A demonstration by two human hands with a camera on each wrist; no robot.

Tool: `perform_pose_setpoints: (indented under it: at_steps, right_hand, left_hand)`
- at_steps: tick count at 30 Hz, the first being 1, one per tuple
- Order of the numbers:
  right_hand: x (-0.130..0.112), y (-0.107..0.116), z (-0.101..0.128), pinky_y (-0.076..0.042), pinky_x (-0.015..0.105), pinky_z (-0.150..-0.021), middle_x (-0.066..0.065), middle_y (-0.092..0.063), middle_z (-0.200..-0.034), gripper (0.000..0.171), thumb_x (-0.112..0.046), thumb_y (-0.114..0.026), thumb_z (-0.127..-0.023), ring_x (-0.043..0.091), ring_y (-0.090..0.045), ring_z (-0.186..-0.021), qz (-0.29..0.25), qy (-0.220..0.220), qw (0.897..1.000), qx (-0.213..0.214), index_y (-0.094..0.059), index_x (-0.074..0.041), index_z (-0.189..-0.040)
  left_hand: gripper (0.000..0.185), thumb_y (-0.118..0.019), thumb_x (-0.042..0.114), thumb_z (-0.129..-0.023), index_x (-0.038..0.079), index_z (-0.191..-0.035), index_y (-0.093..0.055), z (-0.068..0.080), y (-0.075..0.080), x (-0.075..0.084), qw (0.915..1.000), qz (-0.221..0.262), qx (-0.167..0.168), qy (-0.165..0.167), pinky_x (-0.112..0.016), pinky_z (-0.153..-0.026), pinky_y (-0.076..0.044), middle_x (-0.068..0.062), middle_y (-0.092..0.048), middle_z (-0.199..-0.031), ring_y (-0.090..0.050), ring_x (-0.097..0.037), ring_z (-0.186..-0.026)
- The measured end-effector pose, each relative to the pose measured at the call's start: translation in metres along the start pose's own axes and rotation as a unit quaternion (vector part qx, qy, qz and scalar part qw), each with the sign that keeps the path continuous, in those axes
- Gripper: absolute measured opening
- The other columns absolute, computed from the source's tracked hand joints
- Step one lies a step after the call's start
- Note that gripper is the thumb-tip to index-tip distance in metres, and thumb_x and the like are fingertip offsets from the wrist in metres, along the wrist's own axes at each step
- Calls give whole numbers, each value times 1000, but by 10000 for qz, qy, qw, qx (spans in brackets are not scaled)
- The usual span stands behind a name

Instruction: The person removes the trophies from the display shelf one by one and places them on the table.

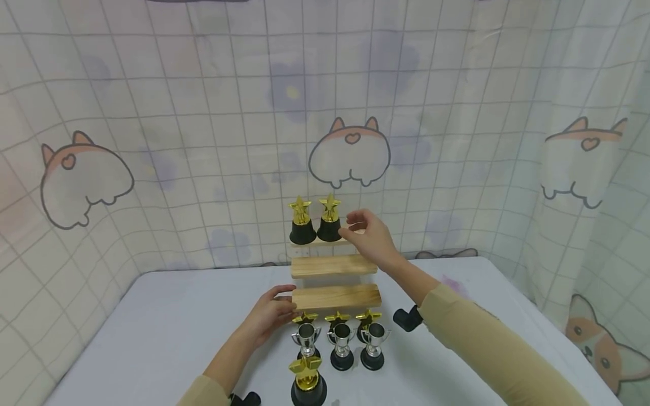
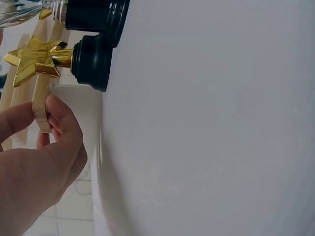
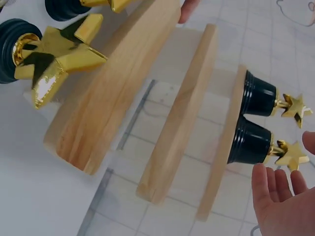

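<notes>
A wooden three-step display rack (image 1: 336, 297) stands on the table. My left hand (image 1: 271, 314) holds the left end of its lowest board, and in the left wrist view the thumb and fingers (image 2: 64, 120) pinch that board end. Two gold star trophies with black bases stand side by side on the top board (image 3: 224, 147): a left one (image 1: 302, 223) and a right one (image 1: 330, 220). My right hand (image 1: 373, 237) is just right of the right trophy, fingers loosely bent and thumb apart. In the right wrist view its fingertips (image 3: 261, 174) are close beside that trophy's base.
In front of the rack stand several more trophies: a row of gold stars (image 1: 337, 318), three silver cups (image 1: 342, 344) and a nearer gold star trophy (image 1: 307, 380). White cloth covers the table (image 1: 167, 327). A grid-patterned curtain (image 1: 213, 141) hangs behind.
</notes>
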State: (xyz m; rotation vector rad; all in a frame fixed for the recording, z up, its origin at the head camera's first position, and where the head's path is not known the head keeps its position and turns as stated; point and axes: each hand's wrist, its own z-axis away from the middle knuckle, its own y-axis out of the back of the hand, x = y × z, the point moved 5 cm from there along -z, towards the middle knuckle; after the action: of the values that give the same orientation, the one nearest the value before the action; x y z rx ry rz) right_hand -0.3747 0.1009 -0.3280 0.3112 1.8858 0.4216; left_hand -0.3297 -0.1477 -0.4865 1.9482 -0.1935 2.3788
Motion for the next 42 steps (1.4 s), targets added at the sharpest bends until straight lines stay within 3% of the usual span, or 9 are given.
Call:
perform_pose_setpoints:
  at_steps: [8,15,42]
  right_hand:
    - [7,-11,-20,-50,47,-100,14,-55,-139,54,-28,-74,-96,31,-53,-128,39,-319,9994,-130,-53,-6,-140]
    - [14,-21,-30,-48,49,-104,14,-50,-148,62,-30,-74,-97,31,-47,-135,238,-511,9984,-1,-48,-6,-147]
    - [21,-35,-42,-49,45,-104,15,-56,-142,57,-27,-72,-99,31,-53,-129,-200,-410,9990,-15,-51,-4,-146]
  left_hand:
    - [56,-63,-2,-91,-3,-145,-46,-1,1,2,10000,-57,-47,7,-39,-89,-59,-26,-55,-126,-66,-29,-101]
    - [55,-63,-1,-91,-2,-144,-48,-1,-2,2,9999,-92,-82,44,-39,-89,-59,-25,-57,-124,-66,-29,-101]
    - [55,-63,-2,-93,-2,-145,-46,0,0,4,9999,-72,-53,87,-39,-89,-59,-26,-55,-127,-66,-30,-103]
